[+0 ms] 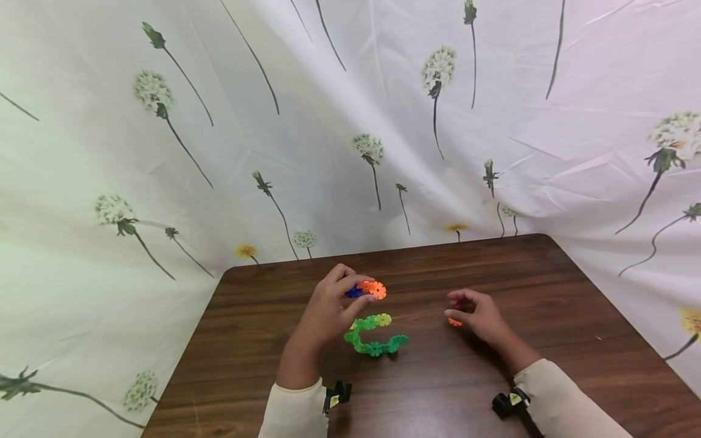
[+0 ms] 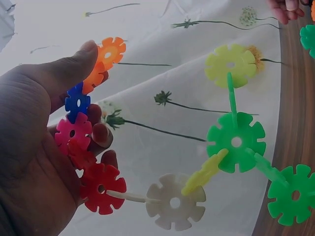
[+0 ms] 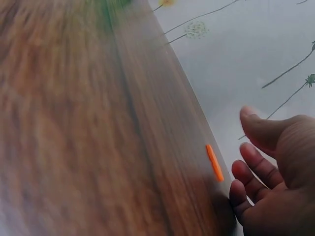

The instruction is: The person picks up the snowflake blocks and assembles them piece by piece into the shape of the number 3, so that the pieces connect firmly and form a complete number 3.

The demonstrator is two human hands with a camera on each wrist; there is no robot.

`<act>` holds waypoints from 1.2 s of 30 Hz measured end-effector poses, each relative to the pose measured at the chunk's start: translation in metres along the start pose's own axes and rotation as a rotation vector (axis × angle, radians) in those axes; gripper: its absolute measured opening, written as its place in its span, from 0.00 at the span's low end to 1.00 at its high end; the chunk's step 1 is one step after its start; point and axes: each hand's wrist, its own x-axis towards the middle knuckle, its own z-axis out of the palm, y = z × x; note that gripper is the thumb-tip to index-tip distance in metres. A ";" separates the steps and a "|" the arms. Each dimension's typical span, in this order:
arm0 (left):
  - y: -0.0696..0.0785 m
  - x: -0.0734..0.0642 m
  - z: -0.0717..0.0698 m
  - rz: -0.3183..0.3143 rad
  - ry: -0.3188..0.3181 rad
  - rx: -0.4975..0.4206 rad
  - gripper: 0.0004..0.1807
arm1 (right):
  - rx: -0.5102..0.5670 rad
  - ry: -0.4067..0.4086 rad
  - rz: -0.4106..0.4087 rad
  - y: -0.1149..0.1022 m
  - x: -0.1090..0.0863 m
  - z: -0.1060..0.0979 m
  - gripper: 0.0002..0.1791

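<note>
My left hand [image 1: 330,303] pinches the orange end of a chain of interlocking flower-shaped plastic discs [image 1: 376,289] above the table. In the left wrist view, thumb and fingers hold the orange discs [image 2: 111,50]. A blue disc [image 2: 78,102], a pink one [image 2: 73,133] and red ones [image 2: 102,189] run down along the palm. From there the chain curves through a white disc [image 2: 175,201] into yellow and green discs [image 2: 236,142]. My right hand [image 1: 484,317] is beside a loose orange disc [image 3: 214,162] on the table, its fingers loosely bent and apart from the disc.
The brown wood-grain table [image 1: 427,395] has rounded far corners. Behind it hangs a pale cloth [image 1: 328,152] printed with dandelions. Black camera straps [image 1: 335,398] sit at both wrists, over light sleeves.
</note>
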 end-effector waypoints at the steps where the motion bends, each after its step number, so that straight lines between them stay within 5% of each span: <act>1: 0.000 0.000 0.000 -0.001 -0.001 0.002 0.16 | 0.002 -0.015 -0.006 0.002 0.000 0.000 0.18; 12: -0.002 -0.001 0.001 0.022 0.009 0.021 0.16 | -0.116 -0.050 -0.120 0.014 0.001 -0.007 0.17; 24: 0.001 -0.001 0.001 -0.003 -0.004 0.027 0.16 | -0.297 -0.084 -0.041 0.010 0.000 -0.008 0.14; 36: 0.000 0.000 0.003 -0.011 -0.002 0.033 0.16 | -0.241 -0.083 -0.040 0.015 -0.001 -0.008 0.17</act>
